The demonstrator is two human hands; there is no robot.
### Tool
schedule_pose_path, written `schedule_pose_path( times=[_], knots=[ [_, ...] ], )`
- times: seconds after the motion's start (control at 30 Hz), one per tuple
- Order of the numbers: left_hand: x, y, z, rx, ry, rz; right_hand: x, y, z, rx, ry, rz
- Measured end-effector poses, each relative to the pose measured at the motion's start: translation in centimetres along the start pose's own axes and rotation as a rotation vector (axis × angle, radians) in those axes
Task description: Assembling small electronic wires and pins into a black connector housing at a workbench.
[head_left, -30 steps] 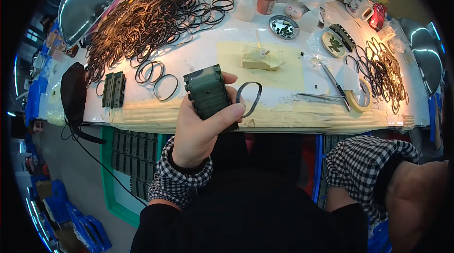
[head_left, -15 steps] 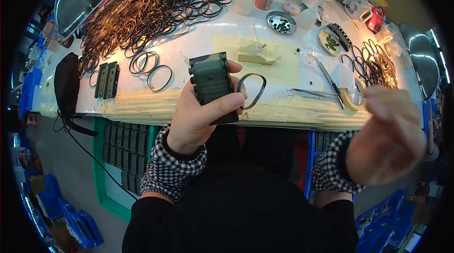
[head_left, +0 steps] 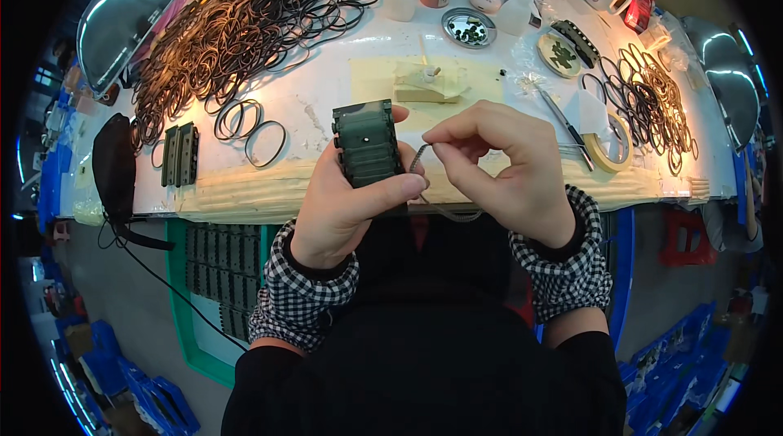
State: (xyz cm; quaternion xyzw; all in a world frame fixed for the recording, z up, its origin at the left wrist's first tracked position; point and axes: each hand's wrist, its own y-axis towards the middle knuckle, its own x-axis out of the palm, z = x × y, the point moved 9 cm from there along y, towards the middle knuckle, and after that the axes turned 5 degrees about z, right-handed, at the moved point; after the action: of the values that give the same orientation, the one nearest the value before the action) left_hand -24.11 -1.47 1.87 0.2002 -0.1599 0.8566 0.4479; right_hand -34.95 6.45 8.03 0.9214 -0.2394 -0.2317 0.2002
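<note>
My left hand (head_left: 338, 212) is closed around a dark green, ribbed model vehicle hull (head_left: 364, 146), held above the table's front edge. Small wheel-like knobs line the hull's sides. A thin, dark, textured track band (head_left: 453, 214) hangs to the right of the hull, part of it by my left thumb. Thumb and forefinger of my right hand (head_left: 518, 171) pinch the upper end of that band. The hull's underside and my left fingers behind it are mostly hidden.
A heap of dark bands (head_left: 216, 44) covers the back left, with another pile (head_left: 661, 106) at right. Green hull parts (head_left: 179, 154) lie at left. A taped block (head_left: 420, 93), tape roll (head_left: 623, 150) and metal dish (head_left: 448, 30) stand beyond my hands. Below is a teal tray (head_left: 186, 330).
My right hand has come in from the right and now pinches the band, which hung as a free loop beside my left thumb. The left hand still holds the hull.
</note>
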Motion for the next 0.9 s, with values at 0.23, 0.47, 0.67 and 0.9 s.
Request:
schedule_pose_path(
  times=[0.23, 0.47, 0.67, 0.9],
  knots=[
    [-1.3, 0.2, 0.0, -0.037, -0.102, 0.163, 0.6, -0.9, 2.9, 0.434, 0.349, -0.041],
    [-1.3, 0.3, -0.4, -0.100, -0.121, 0.147, 0.7, -0.4, 2.0, 0.184, 0.136, -0.009],
    [-0.7, 0.1, -0.8, -0.172, -0.083, -0.027, 1.6, -0.9, 3.4, 0.427, 0.197, -0.185],
    [-2.3, 0.1, -0.4, -0.129, -0.089, 0.089, 2.4, -0.9, 3.8, 0.521, 0.435, -0.257]
  ],
)
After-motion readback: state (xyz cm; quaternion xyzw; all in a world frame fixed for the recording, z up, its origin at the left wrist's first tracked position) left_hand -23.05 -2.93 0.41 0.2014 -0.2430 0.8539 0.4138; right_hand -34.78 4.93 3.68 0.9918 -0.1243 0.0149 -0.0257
